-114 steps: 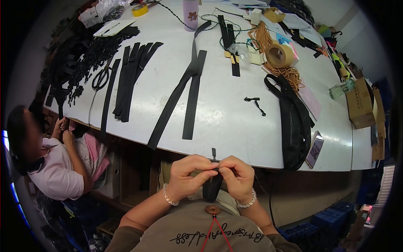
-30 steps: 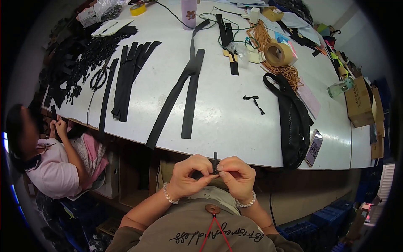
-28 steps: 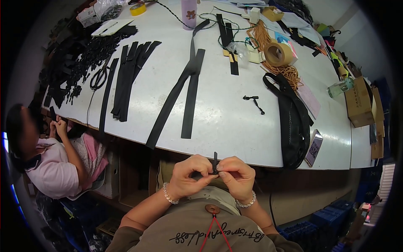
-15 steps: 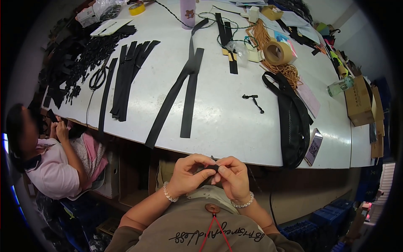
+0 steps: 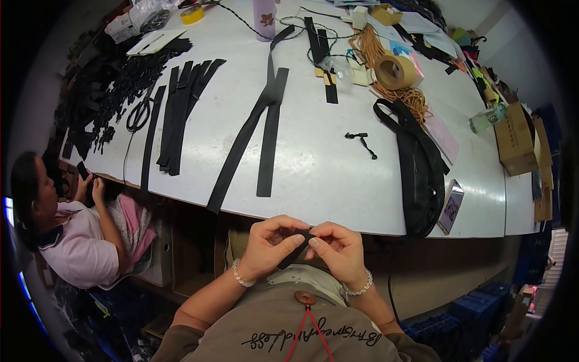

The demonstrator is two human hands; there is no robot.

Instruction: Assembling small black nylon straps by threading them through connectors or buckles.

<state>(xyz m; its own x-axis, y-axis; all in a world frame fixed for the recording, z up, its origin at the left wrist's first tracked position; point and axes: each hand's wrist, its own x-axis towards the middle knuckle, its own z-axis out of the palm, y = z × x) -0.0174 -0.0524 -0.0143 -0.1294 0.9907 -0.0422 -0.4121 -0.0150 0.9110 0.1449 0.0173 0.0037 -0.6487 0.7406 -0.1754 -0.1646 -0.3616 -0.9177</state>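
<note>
Black fabric strip (image 5: 294,252) is held slantwise between two hands, just in front of a brown shirt (image 5: 241,332) and near the close edge of a white table (image 5: 338,199). The left hand (image 5: 269,242) pinches it between thumb and fingers; the right hand (image 5: 339,246) pinches its upper end, thumb on top, the two hands almost meeting. Each wrist wears a bracelet (image 5: 242,276) of clear beads.

On the table, toward the right, a phone (image 5: 451,208) lies just beside a long black bag (image 5: 417,175) with a looped handle. Near the middle, long black straps (image 5: 272,139) cross one another. Left of these lie a fanned bundle of black straps (image 5: 177,123), then a single strap (image 5: 152,139). A co-worker (image 5: 84,247) sits at the left edge, holding a narrow black piece (image 5: 83,170).

Farther in, two short black cord pulls (image 5: 357,135) lie left of the bag, and black-handled scissors (image 5: 138,116) lie next to the single strap. Beyond are a cardboard box (image 5: 514,145), a clear bottle (image 5: 486,118), a roll of brown tape (image 5: 412,73) beside tan cord (image 5: 410,104), a lilac tumbler (image 5: 264,24) and a roll of yellow tape (image 5: 192,14).
</note>
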